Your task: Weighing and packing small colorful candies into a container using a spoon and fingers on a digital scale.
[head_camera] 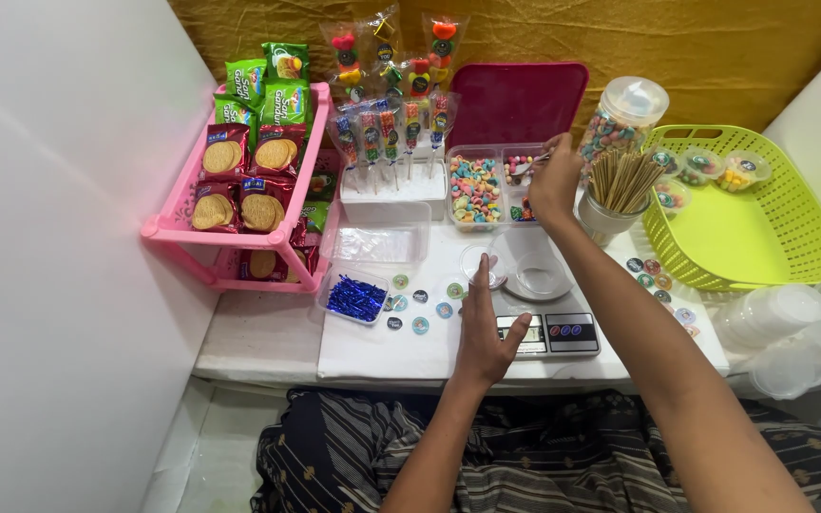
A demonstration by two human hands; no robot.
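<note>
The striped lap [544, 456] sits closest, and both forearms reach out from it over the low white table [268, 337]. The left hand [483, 328] lies flat by the scale [548, 332], fingers together and straight, tips just touching a small clear lid [480, 261]; it grips nothing. The right hand [555, 180] is up at the candy tray [486, 185], fingers pinched on what looks like a small spoon [531, 167], though I can't quite tell. A clear cup [541, 275] waits on the scale pan. I'd worry about that right elbow: the can of sticks [615, 195] and the tall candy jar [620, 119] stand just beside the wrist, and a careless swing back could tip either. A heaped spoon might also scatter candy over the round stickers [420, 309].
</note>
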